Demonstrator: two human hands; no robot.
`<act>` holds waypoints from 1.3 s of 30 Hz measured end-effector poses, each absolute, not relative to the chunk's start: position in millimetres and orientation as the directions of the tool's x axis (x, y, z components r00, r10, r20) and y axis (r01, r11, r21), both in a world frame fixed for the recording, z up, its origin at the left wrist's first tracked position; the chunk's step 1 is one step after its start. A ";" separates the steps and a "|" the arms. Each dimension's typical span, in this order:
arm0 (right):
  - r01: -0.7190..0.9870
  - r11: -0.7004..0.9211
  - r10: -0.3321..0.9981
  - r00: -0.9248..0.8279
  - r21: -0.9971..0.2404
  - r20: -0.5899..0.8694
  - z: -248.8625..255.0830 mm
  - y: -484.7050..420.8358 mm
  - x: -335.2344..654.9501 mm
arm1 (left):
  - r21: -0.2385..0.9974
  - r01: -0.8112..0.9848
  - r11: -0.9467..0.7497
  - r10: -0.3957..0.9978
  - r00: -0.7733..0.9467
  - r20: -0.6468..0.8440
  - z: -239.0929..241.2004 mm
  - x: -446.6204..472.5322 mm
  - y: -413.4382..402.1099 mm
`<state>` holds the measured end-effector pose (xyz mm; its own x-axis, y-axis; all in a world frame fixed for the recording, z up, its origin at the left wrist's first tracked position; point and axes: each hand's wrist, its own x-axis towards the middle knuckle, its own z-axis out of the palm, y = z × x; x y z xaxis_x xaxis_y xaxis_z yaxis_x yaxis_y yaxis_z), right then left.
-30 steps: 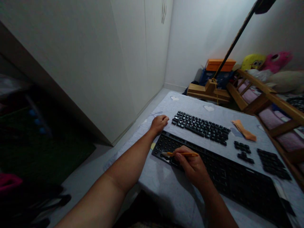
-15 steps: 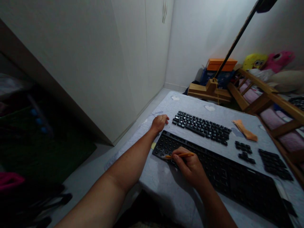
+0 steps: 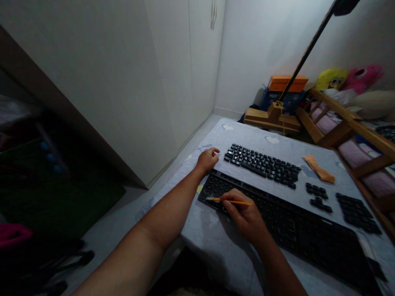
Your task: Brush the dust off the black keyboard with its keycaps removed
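A black keyboard base [image 3: 324, 242], its keycaps off, lies slantwise across the cloth-covered table [image 3: 197, 238]. My right hand [image 3: 243, 216] is closed around a small paintbrush [image 3: 237, 202] with a yellow-orange handle. The pale bristles point left, at the left end of the base. Near that end's far corner, my left hand [image 3: 206, 159] rests with loosely bent fingers, thumb and forefinger apart, and nothing visible in it. Beyond the base, black keycaps [image 3: 262, 163] are laid out in keyboard order. Smaller keycap groups [image 3: 316, 191] and a block of keycaps [image 3: 358, 213] sit farther right.
An orange cloth [image 3: 319, 168] lies at the table's far right. A tall pale wardrobe [image 3: 123, 82] stands along the left. Behind the table are a wooden stand [image 3: 271, 117] with a dark pole, an orange box [image 3: 286, 84] and a wooden bed rail [image 3: 348, 119] with plush toys beyond.
The brush tip has shifted slightly left and up over the left end of the base, and its handle tilts differently. My left hand's fingers have bent a little and parted.
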<state>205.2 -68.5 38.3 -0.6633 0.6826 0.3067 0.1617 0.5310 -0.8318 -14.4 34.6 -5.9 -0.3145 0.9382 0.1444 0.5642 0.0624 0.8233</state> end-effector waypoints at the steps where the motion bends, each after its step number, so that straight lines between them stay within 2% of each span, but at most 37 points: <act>1: 0.167 0.539 0.676 -0.671 -0.826 0.305 37.1 -68.5 204.4 | 0.821 0.567 0.064 0.939 -0.313 0.143 -5.9 -14.5 34.7; 5: 0.211 0.582 0.657 -0.691 -0.786 0.301 34.7 -67.8 204.2 | 0.821 0.567 0.070 0.941 -0.311 0.135 -5.6 -14.4 34.4; 8: 0.250 0.606 0.697 -0.625 -0.755 0.353 37.4 -67.0 206.4 | 0.822 0.566 0.069 0.940 -0.312 0.136 -5.1 -13.9 33.8; 11: 0.227 0.593 0.710 -0.599 -0.773 0.369 39.9 -67.6 206.6 | 0.818 0.571 0.066 0.940 -0.310 0.141 -4.8 -13.6 33.6; 15: 0.193 0.585 0.671 -0.661 -0.788 0.336 38.8 -70.0 203.3 | 0.813 0.579 0.060 0.941 -0.305 0.148 -4.8 -14.2 33.7; 21: 0.289 0.651 0.681 -0.631 -0.702 0.371 40.6 -69.2 206.5 | 0.810 0.585 0.043 0.942 -0.295 0.163 -5.0 -14.6 32.9; 27: 0.232 0.621 0.679 -0.637 -0.748 0.366 41.3 -68.5 208.4 | 0.803 0.592 0.061 0.944 -0.297 0.147 -5.1 -14.5 33.2; 32: 0.290 0.656 0.681 -0.626 -0.697 0.381 40.1 -68.5 209.5 | 0.799 0.600 0.050 0.943 -0.291 0.160 -6.7 -15.0 34.0; 39: 0.317 0.618 0.735 -0.558 -0.719 0.385 42.4 -66.1 211.4 | 0.795 0.604 0.055 0.942 -0.295 0.159 -6.8 -14.9 34.5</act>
